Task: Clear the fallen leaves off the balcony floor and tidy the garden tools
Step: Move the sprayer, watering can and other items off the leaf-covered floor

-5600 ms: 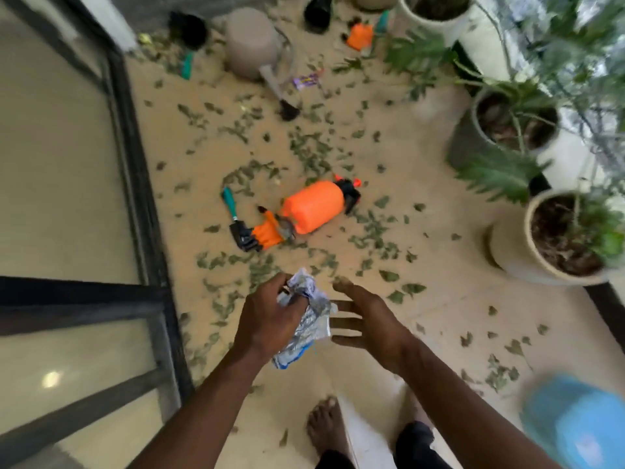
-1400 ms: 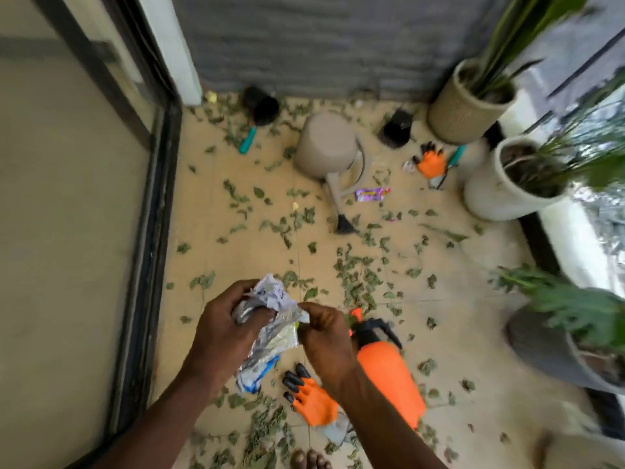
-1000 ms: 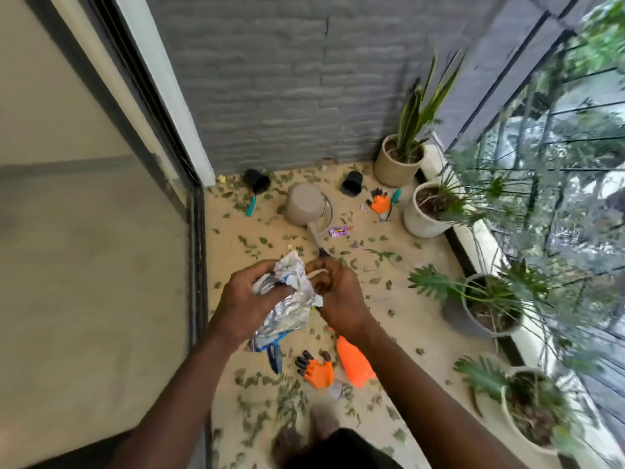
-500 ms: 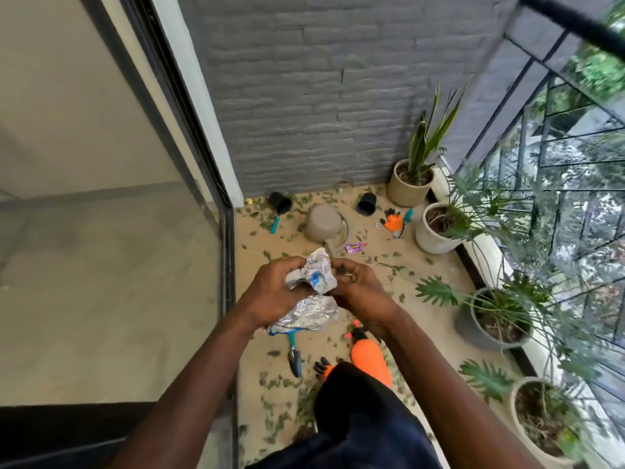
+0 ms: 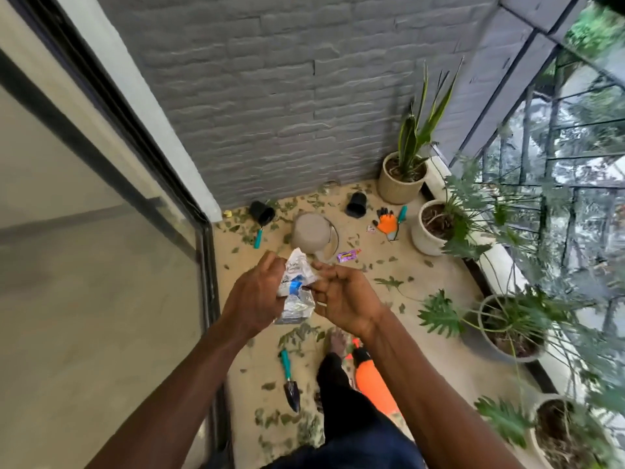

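Barely started tbh. Leaves (image 5: 297, 335) all over the balcony floor (image 5: 436, 350), mid-frame to bottom. Tools unsorted: watering can (image 5: 313, 235) above centre, orange sprayer (image 5: 373, 384) and trowel (image 5: 290, 380) low centre. Left hand (image 5: 253, 299) and right hand (image 5: 341, 299) both pinching a crumpled foil wrapper (image 5: 296, 291), dead centre.

Silver crumpled wrapper (image 5: 295, 291) with blue print at centre frame; orange sprayer (image 5: 373, 384) below; teal-handled trowel (image 5: 289, 375) lower centre; orange, black-tipped glove (image 5: 387, 223) upper right; grey brick wall (image 5: 287, 96) above.
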Motion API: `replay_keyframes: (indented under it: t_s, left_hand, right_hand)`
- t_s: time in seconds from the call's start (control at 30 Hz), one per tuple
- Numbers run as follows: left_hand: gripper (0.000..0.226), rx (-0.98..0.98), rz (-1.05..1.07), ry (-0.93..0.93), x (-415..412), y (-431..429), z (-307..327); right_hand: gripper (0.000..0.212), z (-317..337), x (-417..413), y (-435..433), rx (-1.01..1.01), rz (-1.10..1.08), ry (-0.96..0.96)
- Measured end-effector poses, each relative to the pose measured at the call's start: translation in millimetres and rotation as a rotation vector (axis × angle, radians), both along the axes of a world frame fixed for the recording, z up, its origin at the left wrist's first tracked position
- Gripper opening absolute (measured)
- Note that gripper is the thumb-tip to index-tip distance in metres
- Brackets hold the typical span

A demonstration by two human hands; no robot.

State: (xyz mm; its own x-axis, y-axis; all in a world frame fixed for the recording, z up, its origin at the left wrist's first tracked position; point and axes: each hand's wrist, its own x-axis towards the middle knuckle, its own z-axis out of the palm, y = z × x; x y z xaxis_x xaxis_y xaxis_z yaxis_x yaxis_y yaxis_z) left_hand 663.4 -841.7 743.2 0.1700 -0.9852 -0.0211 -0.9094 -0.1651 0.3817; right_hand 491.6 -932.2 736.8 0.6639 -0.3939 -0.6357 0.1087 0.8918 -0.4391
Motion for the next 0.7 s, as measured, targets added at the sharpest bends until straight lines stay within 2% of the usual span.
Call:
replay_keyframes:
  t_s: [0.07, 0.2, 0.33, 0.4, 0.47, 0.6, 0.63, 0.7]
  left_hand:
    - [0.03, 0.046, 0.024, -0.006, 15, -38, -8]
    - [0.03, 0.119, 0.069, 0.061, 41, -106, -19]
    - [0.025, 0.139, 0.131, 0.158, 72, -150, -41]
    - [0.033, 0.156, 0.221, 0.224, 94, -159, -55]
    - [0.035, 0.156, 0.297, 0.266, 113, -160, -68]
    - [0.026, 0.2, 0.384, 0.299, 161, -160, -106]
    - [0.029, 0.226, 0.393, 0.312, 172, -160, -116]
    - [0.052, 0.268, 0.39, 0.349, 197, -166, -144]
  right_hand:
    - [0.024, -7, 17, -35, 0.041, -0.003, 0.015]
    - [0.043, -26, 43, -98, 0.08, -0.056, 0.07]
    - [0.035, -49, 61, -145, 0.111, -0.128, 0.089]
    - [0.034, -67, 72, -162, 0.145, -0.153, 0.112]
    - [0.029, -89, 82, -171, 0.186, -0.148, 0.183]
    - [0.025, -145, 113, -179, 0.23, -0.11, 0.381]
    - [0.026, -157, 119, -179, 0.232, -0.1, 0.426]
    - [0.028, -189, 138, -182, 0.239, -0.099, 0.506]
